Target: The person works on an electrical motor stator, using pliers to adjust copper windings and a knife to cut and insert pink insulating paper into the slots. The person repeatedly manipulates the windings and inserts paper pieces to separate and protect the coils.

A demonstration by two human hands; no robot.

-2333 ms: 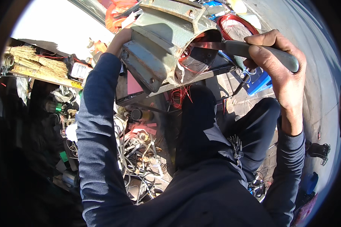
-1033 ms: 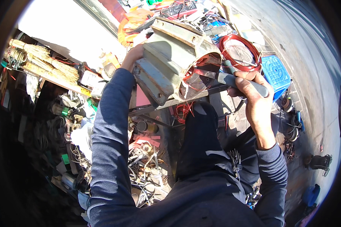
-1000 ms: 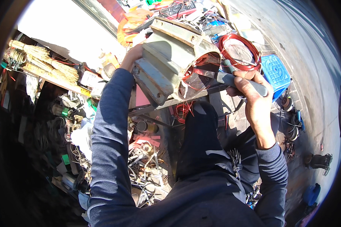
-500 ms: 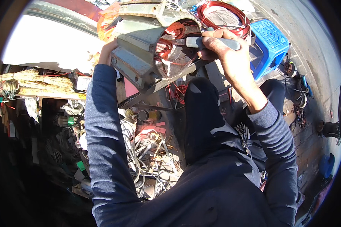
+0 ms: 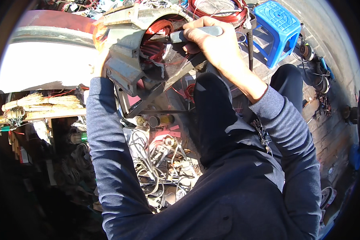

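Observation:
A grey-green motor housing (image 5: 126, 50) with ribs lies tilted, its round opening facing right. Red wire windings (image 5: 160, 29) line the inside. My right hand (image 5: 212, 44) is closed around the grey handle of a hand tool (image 5: 180, 37). The tool's working end points left into the opening, among the windings, too dark to name its kind. At the housing's left outer side, my left hand (image 5: 101, 62) touches the metal. Its fingers are hidden behind the housing and washed out by sunlight.
A red wire coil (image 5: 228, 18) lies beyond the housing, and a blue plastic stool (image 5: 278, 24) stands at the far right. Straw brooms (image 5: 44, 105) rest on a ledge at left. Tangled pale cables (image 5: 160, 160) lie below, beside my leg. A metal frame (image 5: 148, 98) sits under the housing.
The view has shifted. The housing sits farther left in the picture with its opening showing wider, and my right hand and the tool have moved left with it. Both hands stay at the housing.

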